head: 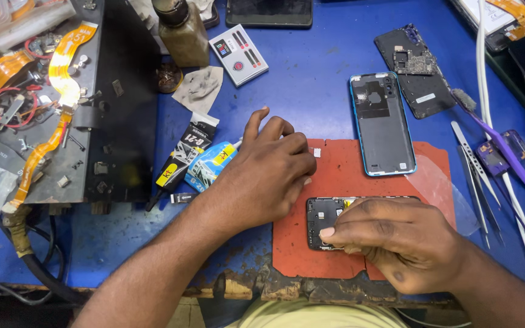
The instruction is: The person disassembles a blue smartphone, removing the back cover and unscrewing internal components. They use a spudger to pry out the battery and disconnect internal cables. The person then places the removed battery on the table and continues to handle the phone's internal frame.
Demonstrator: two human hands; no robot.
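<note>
Opened phone (322, 222) is lying on the red mat (347, 176), back cover (383, 124) off; right hand (396, 240) is pinching its near edge; left hand (268, 173), fingers curled and empty, is resting near glue tubes (192, 161).

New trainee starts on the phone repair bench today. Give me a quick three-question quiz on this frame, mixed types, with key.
1. True or false: the right hand rests on the opened phone lying on the red mat.
2. Which lies beyond the mat's far edge? A) blue-edged back cover B) dark bottle C) tweezers
3. Fill in: the left hand sits beside the ___ tubes.

Key: 1 true; 2 B; 3 glue
</note>
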